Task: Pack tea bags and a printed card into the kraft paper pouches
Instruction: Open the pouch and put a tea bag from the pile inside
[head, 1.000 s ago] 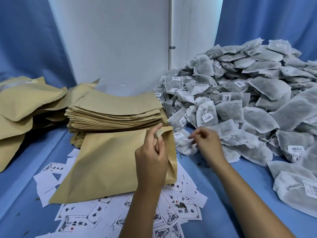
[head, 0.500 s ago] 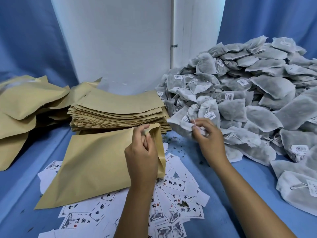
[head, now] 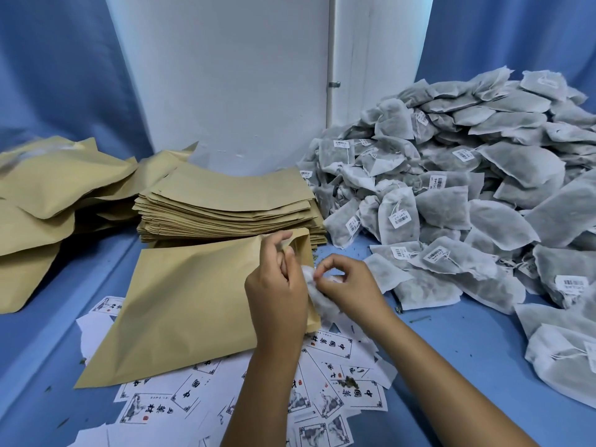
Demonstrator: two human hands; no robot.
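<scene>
Blue table (head: 451, 350) carries everything. Back centre: neat stack of flat kraft pouches (head: 225, 208). Far left: loose heap of bulging kraft pouches (head: 48, 195). Right side: big pile of grey tea bags (head: 467, 188) with white barcode tags, spilling toward the front right edge. Front centre: scattered printed cards (head: 342, 382), white with black characters, overlapping. One single kraft pouch (head: 180, 304) lies partly over the cards. Dark tea crumbs (head: 419, 318) dot the bare blue surface.

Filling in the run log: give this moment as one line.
step: bagging | left hand: holds kraft pouch mouth open | right hand: pinches tea bag at mouth | printed cards: under pouch
</scene>
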